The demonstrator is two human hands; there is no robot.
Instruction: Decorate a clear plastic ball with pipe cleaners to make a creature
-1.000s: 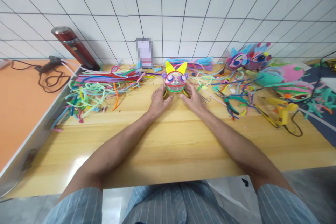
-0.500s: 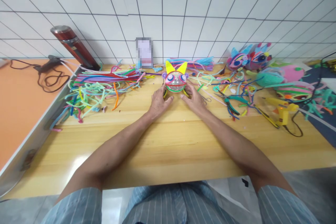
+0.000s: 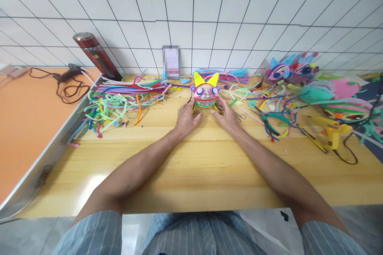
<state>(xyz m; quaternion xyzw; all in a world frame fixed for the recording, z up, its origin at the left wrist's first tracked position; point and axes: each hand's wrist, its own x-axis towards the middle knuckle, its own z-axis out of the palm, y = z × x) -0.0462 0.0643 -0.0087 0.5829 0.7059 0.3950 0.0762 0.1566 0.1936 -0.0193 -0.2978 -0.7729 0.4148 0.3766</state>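
A handmade animal-face figure (image 3: 206, 95) stands on the wooden table between my hands. It has a clear round body, two pointed yellow ears, blue and pink eyes, purple side knobs, and red and green pipe-cleaner bands. My left hand (image 3: 188, 117) grips its left side, fingers curled toward a yellow part low down and thumb pointing inward. On the other side my right hand (image 3: 226, 114) does the same at another yellow part (image 3: 217, 107). Some fingertips are hidden behind the figure. Small scissors (image 3: 241, 116) lie just right of my right hand.
Piled pipe cleaners (image 3: 112, 103) lie at left, near a red-brown thermos (image 3: 97, 55). A phone (image 3: 171, 63) leans on the tiled wall. Rightward are pliers (image 3: 271, 123), a yellow glue gun (image 3: 330, 129), a yellow cutter (image 3: 314, 139) and several finished figures (image 3: 279, 71).
The view has turned slightly to the left, so everything sits further right in the picture. Both hands keep their places at the figure's sides.
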